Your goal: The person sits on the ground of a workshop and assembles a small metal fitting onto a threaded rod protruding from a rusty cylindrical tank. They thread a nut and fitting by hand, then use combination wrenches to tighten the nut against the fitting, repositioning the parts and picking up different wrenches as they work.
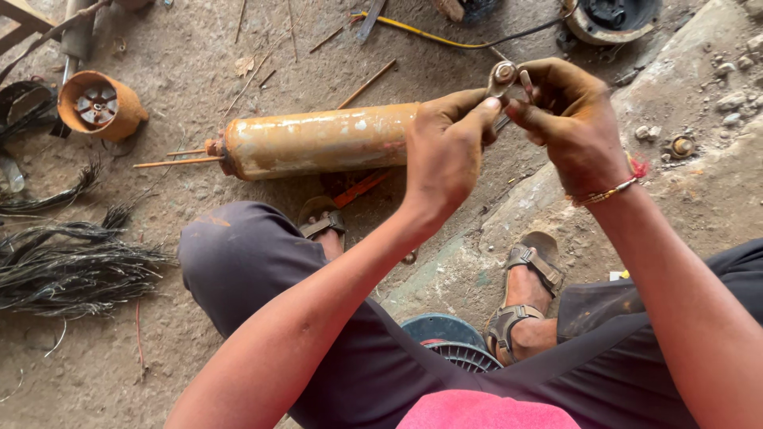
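Just one view here, head-mounted, looking steeply down past the person's own arms onto the dirt floor (199, 48). Pretty close in: both hands sit upper-middle of the frame, knees and sandalled feet right below them. No second view to overlap with.

rusty cup-shaped housing (99, 105) top-L | wire bundle (75, 266) L | yellow cable (421, 33) | poss. fan cover (453, 342)
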`<state>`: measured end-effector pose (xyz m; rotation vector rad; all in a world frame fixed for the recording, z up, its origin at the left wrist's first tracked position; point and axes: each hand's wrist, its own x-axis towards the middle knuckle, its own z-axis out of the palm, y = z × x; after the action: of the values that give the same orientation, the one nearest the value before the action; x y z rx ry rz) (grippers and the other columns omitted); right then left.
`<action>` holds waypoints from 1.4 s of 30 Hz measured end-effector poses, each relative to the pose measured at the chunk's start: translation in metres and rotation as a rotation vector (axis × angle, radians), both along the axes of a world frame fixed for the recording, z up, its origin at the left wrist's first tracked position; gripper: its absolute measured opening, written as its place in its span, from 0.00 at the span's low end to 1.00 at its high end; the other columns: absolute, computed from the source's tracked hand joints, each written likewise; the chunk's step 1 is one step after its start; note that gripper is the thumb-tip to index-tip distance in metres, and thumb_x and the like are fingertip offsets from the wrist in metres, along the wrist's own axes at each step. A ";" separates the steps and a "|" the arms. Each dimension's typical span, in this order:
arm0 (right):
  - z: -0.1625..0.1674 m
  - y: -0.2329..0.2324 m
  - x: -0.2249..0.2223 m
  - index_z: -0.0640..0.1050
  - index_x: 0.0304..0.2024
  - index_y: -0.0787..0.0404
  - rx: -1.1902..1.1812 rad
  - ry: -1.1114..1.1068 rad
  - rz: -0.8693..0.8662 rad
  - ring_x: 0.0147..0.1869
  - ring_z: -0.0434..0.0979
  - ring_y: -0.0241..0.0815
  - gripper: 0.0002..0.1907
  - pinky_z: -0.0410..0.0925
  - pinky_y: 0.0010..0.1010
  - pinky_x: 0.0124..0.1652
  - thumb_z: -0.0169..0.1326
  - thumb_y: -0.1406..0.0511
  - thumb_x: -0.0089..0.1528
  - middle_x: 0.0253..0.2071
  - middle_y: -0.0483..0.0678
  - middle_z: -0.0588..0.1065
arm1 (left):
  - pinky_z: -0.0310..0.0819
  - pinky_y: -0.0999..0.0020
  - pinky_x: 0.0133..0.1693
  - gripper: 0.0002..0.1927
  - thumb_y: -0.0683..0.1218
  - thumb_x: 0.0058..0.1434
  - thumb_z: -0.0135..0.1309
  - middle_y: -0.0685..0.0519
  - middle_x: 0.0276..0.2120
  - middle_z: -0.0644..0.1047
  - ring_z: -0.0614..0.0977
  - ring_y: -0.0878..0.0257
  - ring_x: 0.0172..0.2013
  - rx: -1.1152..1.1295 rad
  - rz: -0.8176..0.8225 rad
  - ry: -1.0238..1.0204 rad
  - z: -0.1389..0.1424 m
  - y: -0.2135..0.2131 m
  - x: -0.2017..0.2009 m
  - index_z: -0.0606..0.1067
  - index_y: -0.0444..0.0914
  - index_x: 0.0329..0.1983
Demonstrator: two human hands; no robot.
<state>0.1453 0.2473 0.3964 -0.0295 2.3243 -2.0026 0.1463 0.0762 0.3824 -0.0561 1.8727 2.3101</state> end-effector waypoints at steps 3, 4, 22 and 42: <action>0.000 -0.002 0.001 0.79 0.53 0.62 -0.120 -0.004 0.033 0.34 0.69 0.22 0.12 0.61 0.16 0.30 0.63 0.67 0.67 0.38 0.39 0.77 | 0.59 0.75 0.22 0.13 0.44 0.68 0.52 0.58 0.20 0.73 0.69 0.74 0.21 0.156 -0.050 -0.029 0.000 -0.003 -0.003 0.83 0.30 0.45; 0.000 -0.004 0.002 0.79 0.52 0.62 -0.131 0.003 0.026 0.33 0.68 0.22 0.12 0.60 0.16 0.30 0.62 0.67 0.67 0.38 0.40 0.78 | 0.59 0.75 0.22 0.13 0.44 0.68 0.52 0.58 0.21 0.73 0.69 0.74 0.21 0.212 -0.068 -0.035 0.000 -0.004 -0.004 0.82 0.30 0.46; 0.000 0.005 0.000 0.80 0.49 0.64 -0.150 0.132 0.051 0.34 0.71 0.25 0.07 0.64 0.17 0.33 0.64 0.73 0.69 0.36 0.43 0.78 | 0.56 0.74 0.18 0.14 0.45 0.70 0.50 0.58 0.20 0.72 0.66 0.73 0.17 0.237 -0.260 -0.104 0.020 -0.029 -0.007 0.79 0.30 0.50; 0.012 -0.009 0.004 0.81 0.46 0.70 -0.590 -0.092 0.173 0.27 0.80 0.36 0.11 0.74 0.25 0.27 0.59 0.69 0.63 0.35 0.52 0.82 | 0.78 0.70 0.30 0.21 0.42 0.75 0.38 0.42 0.35 0.81 0.81 0.63 0.28 0.824 -0.516 -0.356 0.034 -0.034 -0.007 0.64 0.29 0.68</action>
<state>0.1495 0.2380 0.4088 -0.1603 1.5434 -2.4465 0.1390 0.0421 0.4164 0.1010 0.5900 2.2898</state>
